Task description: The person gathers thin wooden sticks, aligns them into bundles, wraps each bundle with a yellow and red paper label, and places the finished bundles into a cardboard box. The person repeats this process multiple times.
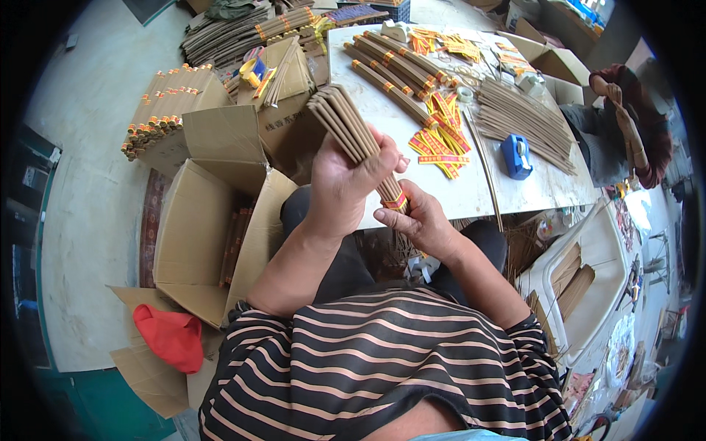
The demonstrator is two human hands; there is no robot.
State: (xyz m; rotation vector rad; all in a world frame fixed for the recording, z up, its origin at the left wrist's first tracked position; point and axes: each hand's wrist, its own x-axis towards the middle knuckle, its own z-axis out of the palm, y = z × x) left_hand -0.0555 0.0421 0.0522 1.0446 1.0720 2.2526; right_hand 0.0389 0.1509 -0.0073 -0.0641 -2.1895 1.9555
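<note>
A bundle of brown incense sticks slants across the middle of the view, its top end pointing up and left. Wrapped around its middle, my left hand is closed on it. My right hand pinches the lower end, thumb and fingers at a red and yellow paper band around the sticks. Beyond my hands, on the white table, lie a loose pile of red and yellow paper labels and several banded incense bundles.
A blue tape dispenser and a spread of loose sticks lie on the table's right. At left stands an open cardboard box with bundles inside; banded bundles are stacked behind it. A white tub and another person are at right.
</note>
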